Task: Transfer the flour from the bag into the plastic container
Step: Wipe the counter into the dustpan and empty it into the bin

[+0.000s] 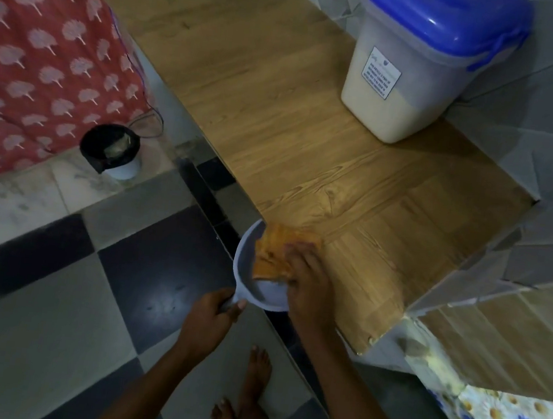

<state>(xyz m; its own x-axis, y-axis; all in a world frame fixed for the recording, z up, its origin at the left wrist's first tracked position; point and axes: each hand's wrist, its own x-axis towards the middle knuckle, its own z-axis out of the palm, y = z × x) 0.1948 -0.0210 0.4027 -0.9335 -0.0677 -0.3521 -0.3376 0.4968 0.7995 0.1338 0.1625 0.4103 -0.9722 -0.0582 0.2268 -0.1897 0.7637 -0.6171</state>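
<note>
A translucent plastic container with a blue lid closed on top stands at the back right of the wooden counter; pale flour fills its lower half. My left hand grips the handle of a white scoop-like bowl held just below the counter's front edge. My right hand presses an orange cloth at the counter edge, over the bowl. No flour bag is in view.
A small bin with a black liner stands on the floor by a red patterned curtain. The floor is checkered tile, and my bare feet stand near the counter. Grey tiled walls border the counter on the right.
</note>
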